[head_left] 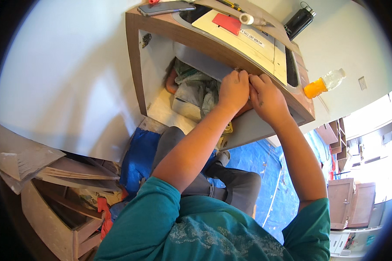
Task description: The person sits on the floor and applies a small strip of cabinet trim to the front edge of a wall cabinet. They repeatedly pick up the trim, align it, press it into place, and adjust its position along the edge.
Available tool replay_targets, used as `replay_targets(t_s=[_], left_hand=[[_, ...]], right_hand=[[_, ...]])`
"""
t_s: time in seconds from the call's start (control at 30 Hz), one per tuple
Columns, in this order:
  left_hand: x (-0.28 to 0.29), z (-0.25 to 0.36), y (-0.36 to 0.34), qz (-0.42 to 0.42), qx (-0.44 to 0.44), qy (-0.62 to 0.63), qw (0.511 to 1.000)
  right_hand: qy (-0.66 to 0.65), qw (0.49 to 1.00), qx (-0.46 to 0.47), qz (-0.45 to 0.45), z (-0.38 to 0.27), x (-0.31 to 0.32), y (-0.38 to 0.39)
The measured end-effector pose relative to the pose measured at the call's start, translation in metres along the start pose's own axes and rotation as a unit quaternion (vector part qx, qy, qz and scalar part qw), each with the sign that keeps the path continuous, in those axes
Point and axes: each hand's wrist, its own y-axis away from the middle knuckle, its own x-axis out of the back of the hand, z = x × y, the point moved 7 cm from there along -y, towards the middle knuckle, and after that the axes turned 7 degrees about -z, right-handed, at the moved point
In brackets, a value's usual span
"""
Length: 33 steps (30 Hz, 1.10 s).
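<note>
My left hand and my right hand are close together at the lower edge of the cabinet's wooden front rail, fingers curled around something small that I cannot make out. Below the rail, the open cabinet holds crumpled plastic bags and a pale box. On top lie a cream panel with a red card, a phone and a tube-like tool. An orange drink bottle stands by the right end.
A black flask is at the back right. Wooden boards and frames with a red cloth lie at the lower left. Blue sheeting covers the floor under my legs. More wooden cabinet pieces stand farther right.
</note>
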Motion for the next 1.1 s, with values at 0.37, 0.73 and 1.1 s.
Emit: replay_targets(t_s=[0.37, 0.73, 1.1], left_hand=[[0.006, -0.003, 0.002, 0.019, 0.01, -0.011, 1.0], [0.006, 0.002, -0.003, 0.009, -0.05, -0.056, 0.997], [0.008, -0.025, -0.021, -0.022, -0.007, 0.022, 0.999]], right_hand=[[-0.024, 1.0, -0.017, 0.002, -0.001, -0.013, 0.005], [-0.016, 0.999, -0.021, 0.024, -0.005, -0.016, -0.002], [0.01, 0.999, -0.042, 0.005, -0.018, -0.012, -0.014]])
